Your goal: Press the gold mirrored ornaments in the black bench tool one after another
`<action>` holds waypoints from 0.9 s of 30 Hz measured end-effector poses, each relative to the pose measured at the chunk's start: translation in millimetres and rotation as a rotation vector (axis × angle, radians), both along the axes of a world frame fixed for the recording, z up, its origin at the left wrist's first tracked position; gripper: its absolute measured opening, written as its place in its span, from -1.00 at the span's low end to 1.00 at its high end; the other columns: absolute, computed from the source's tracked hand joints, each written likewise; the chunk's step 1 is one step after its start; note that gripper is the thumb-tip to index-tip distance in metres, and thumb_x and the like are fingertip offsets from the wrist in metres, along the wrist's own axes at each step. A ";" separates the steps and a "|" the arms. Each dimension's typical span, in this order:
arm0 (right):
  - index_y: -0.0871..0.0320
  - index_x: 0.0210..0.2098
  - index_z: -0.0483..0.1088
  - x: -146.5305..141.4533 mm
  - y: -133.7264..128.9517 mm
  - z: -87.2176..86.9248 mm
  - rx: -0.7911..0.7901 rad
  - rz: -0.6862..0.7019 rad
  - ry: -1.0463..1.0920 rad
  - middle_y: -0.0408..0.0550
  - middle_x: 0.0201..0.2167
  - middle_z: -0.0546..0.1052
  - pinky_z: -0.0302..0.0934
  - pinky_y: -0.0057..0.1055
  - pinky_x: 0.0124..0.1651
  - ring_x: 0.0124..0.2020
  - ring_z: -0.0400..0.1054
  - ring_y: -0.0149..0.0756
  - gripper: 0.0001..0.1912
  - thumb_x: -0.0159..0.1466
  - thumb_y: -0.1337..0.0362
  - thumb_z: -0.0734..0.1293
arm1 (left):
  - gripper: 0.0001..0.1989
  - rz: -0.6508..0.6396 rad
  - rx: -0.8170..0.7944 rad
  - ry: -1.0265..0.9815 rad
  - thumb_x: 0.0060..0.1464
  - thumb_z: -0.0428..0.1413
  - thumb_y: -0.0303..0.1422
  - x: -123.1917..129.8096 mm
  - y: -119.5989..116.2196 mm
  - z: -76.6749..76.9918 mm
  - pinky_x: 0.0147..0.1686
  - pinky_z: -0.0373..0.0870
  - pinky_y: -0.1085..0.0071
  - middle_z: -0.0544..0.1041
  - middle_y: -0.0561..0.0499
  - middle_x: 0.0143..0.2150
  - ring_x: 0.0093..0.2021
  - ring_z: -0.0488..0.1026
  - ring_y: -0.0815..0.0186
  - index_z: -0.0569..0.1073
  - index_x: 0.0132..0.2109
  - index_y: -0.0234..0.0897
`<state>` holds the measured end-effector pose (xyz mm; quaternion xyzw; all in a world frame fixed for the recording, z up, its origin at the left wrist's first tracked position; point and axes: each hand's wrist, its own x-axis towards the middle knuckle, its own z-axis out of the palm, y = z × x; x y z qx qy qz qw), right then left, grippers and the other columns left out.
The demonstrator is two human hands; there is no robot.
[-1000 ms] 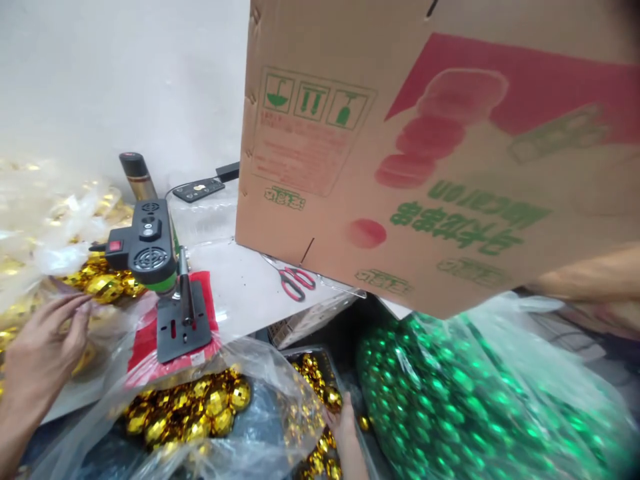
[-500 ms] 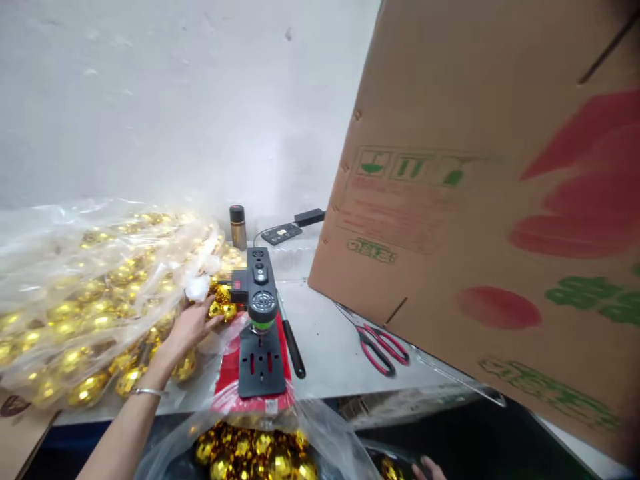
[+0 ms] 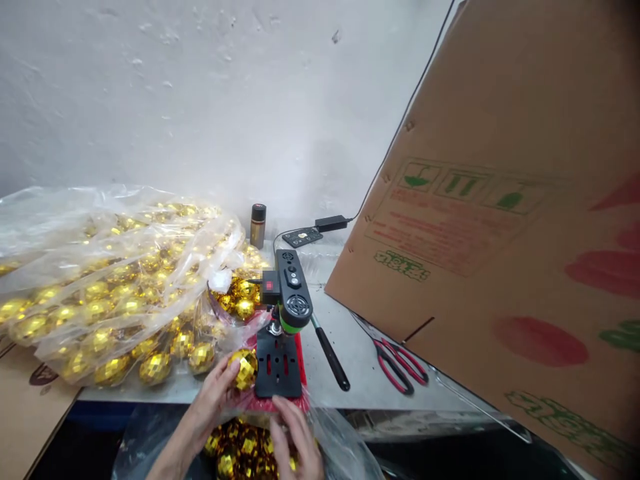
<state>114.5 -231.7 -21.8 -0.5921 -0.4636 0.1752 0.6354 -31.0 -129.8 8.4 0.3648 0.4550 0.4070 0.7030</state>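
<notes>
Two hands, one black machine, one bottle, one pair of scissors, gold balls past counting

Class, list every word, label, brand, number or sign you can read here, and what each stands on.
No word, brand or number reads clearly.
Large cardboard box: green handling signs, upside down; an umbrella, and what look like two arrows and a goblet.
Same box: red print and green lettering, too blurred.
Brown cardboard at lower left: dark mark, too blurred.
</notes>
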 end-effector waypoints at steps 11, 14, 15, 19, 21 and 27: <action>-0.03 0.20 0.58 -12.5 7.7 -6.0 0.008 -0.006 -0.244 0.09 0.07 0.69 0.60 -0.24 0.04 0.07 0.65 -0.08 -0.65 0.51 0.13 0.30 | -0.14 0.167 -0.029 0.008 -0.13 0.44 0.15 33.4 -21.3 -41.2 -0.06 0.58 0.22 0.66 -0.10 0.02 0.01 0.64 0.01 0.40 0.22 -0.12; -0.01 0.09 0.64 -2.2 4.2 -7.3 0.004 -0.015 -0.215 0.09 0.03 0.70 0.60 -0.28 0.01 0.01 0.66 -0.11 -0.69 0.51 0.12 0.30 | -0.20 0.171 0.077 0.138 -0.10 0.42 0.08 43.0 -1.3 -40.0 0.08 0.55 0.18 0.66 -0.12 0.06 0.13 0.60 -0.06 0.43 0.23 -0.14; -0.01 0.05 0.66 1.6 2.6 -8.1 -0.002 -0.019 -0.210 0.08 0.01 0.70 0.60 -0.30 -0.01 -0.01 0.67 -0.12 -0.70 0.51 0.11 0.31 | -0.23 0.171 0.127 0.194 -0.10 0.42 0.05 46.0 6.0 -38.8 0.13 0.52 0.15 0.66 -0.13 0.06 0.16 0.58 -0.07 0.45 0.20 -0.15; -0.03 -0.04 0.67 15.8 -5.4 -15.6 -0.039 -0.058 -0.207 0.06 -0.01 0.71 0.59 -0.36 -0.05 -0.04 0.67 -0.14 -0.72 0.50 0.08 0.31 | -0.38 0.114 0.311 0.435 -0.13 0.43 -0.09 53.5 28.1 -29.4 0.22 0.43 0.02 0.67 -0.16 0.02 0.09 0.61 -0.13 0.52 0.07 -0.16; -0.02 -0.05 0.67 21.5 -10.3 -20.6 -0.052 -0.078 -0.204 0.05 -0.01 0.71 0.58 -0.40 -0.07 -0.04 0.67 -0.16 -0.71 0.51 0.08 0.31 | -0.43 0.058 0.384 0.516 -0.14 0.44 -0.15 54.1 33.7 -22.7 0.24 0.42 -0.02 0.68 -0.18 0.04 0.10 0.61 -0.18 0.55 0.04 -0.16; 0.00 -0.09 0.67 36.1 -24.5 -25.4 -0.043 -0.122 -0.205 0.05 -0.06 0.71 0.56 -0.42 -0.10 -0.09 0.67 -0.17 -0.74 0.50 0.11 0.33 | -0.48 -0.109 0.550 0.670 -0.09 0.38 -0.25 53.2 39.9 -12.7 0.16 0.48 -0.09 0.67 -0.27 0.04 0.08 0.61 -0.25 0.61 0.07 -0.21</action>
